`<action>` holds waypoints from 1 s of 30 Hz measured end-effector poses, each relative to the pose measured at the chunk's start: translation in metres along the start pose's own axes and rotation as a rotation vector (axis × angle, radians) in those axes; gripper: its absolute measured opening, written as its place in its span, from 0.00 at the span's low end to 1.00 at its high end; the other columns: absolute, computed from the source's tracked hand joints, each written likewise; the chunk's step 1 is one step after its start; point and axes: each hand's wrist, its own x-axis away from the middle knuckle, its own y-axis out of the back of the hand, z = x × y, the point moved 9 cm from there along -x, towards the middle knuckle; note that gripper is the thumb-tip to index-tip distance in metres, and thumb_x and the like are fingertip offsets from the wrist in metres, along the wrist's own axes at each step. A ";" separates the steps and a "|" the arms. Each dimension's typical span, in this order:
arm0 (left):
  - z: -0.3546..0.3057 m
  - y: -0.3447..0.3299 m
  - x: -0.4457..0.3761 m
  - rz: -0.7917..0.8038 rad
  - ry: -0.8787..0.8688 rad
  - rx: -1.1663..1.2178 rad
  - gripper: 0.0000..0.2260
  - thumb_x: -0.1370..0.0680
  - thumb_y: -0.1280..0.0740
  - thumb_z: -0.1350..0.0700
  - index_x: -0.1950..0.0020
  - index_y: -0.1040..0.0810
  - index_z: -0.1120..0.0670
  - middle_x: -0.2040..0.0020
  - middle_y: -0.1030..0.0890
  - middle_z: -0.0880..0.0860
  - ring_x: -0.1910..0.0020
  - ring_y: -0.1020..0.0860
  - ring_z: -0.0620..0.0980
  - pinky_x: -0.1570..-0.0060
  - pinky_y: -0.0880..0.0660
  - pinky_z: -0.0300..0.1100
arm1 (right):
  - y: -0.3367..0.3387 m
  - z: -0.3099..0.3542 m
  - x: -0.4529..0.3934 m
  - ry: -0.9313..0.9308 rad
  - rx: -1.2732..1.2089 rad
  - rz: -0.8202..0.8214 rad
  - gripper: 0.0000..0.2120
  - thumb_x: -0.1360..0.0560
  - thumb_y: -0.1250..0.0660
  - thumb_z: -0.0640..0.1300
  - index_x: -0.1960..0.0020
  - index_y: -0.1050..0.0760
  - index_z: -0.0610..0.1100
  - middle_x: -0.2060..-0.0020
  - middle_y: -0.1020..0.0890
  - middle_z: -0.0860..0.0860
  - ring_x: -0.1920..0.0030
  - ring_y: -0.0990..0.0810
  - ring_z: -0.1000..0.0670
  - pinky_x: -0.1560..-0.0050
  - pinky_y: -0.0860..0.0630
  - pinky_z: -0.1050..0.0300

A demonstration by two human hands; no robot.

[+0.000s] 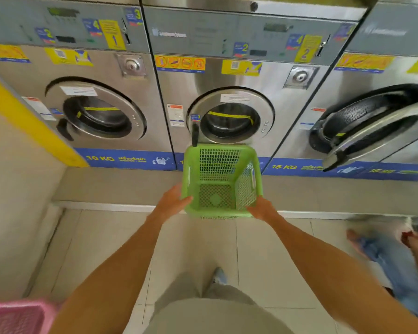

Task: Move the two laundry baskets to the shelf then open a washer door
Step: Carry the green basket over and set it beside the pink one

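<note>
floor [263, 256]: pale tiles | on it: pink basket [17, 317] at lower left corner, partly cropped

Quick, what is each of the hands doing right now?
Left hand: closed on the near left corner of the green basket.
Right hand: closed on the basket's near right corner.

Green mesh basket [221, 179]; pink basket [17, 317], seemingly meshed; yellow-blue washer stickers [180, 64].
</note>
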 end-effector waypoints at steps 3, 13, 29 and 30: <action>-0.014 -0.014 -0.028 0.044 0.028 -0.061 0.30 0.21 0.30 0.50 0.23 0.36 0.57 0.32 0.25 0.60 0.33 0.25 0.58 0.36 0.27 0.48 | 0.017 -0.013 -0.027 -0.040 -0.073 -0.013 0.30 0.20 0.35 0.49 0.24 0.38 0.36 0.31 0.27 0.35 0.31 0.26 0.38 0.34 0.27 0.49; 0.002 -0.042 -0.163 0.152 0.065 -0.226 0.28 0.21 0.30 0.54 0.25 0.34 0.61 0.31 0.24 0.63 0.32 0.25 0.59 0.35 0.29 0.48 | 0.032 -0.035 -0.140 -0.147 -0.185 -0.073 0.27 0.21 0.33 0.44 0.26 0.36 0.35 0.35 0.24 0.34 0.35 0.23 0.36 0.40 0.26 0.48; 0.085 -0.078 -0.336 -0.219 0.082 -0.225 0.34 0.25 0.35 0.65 0.20 0.43 0.54 0.35 0.28 0.64 0.41 0.24 0.65 0.43 0.27 0.54 | -0.004 -0.056 -0.359 -0.068 -0.109 -0.286 0.27 0.23 0.38 0.41 0.26 0.39 0.39 0.41 0.22 0.33 0.41 0.22 0.31 0.45 0.25 0.40; 0.090 -0.081 -0.337 -0.227 0.087 -0.219 0.35 0.26 0.36 0.66 0.20 0.43 0.53 0.36 0.28 0.64 0.42 0.24 0.65 0.44 0.27 0.53 | -0.006 -0.057 -0.361 -0.058 -0.091 -0.298 0.26 0.23 0.38 0.41 0.27 0.39 0.39 0.42 0.22 0.33 0.43 0.21 0.31 0.47 0.25 0.40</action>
